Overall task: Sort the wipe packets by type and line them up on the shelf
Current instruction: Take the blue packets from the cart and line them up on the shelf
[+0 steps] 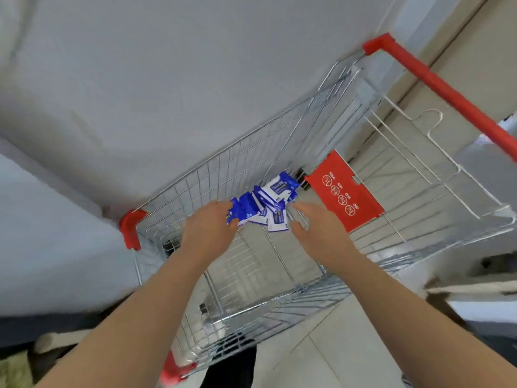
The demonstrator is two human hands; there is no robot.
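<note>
Both hands are down in the cart (251,152), at the wipe packets (268,203), which sit heaped in the far corner of the basket floor, next to the red seat flap (344,194). Left hand (208,229): fingertips at the edge of a blue packet; blur hides whether it pinches or just touches, can't tell. Right hand (316,228): loose, fingers spread, holding nothing, just beside the heap. Risks: packets overlap and look slick, so a two-hand scoop probably drops some or mixes types; thin ones could slip through the wire floor gaps. Count: one cart, two hands, roughly six to eight packets (overlap blocks an exact number), two looks: mostly blue and white-faced. No shelf in view.
</note>
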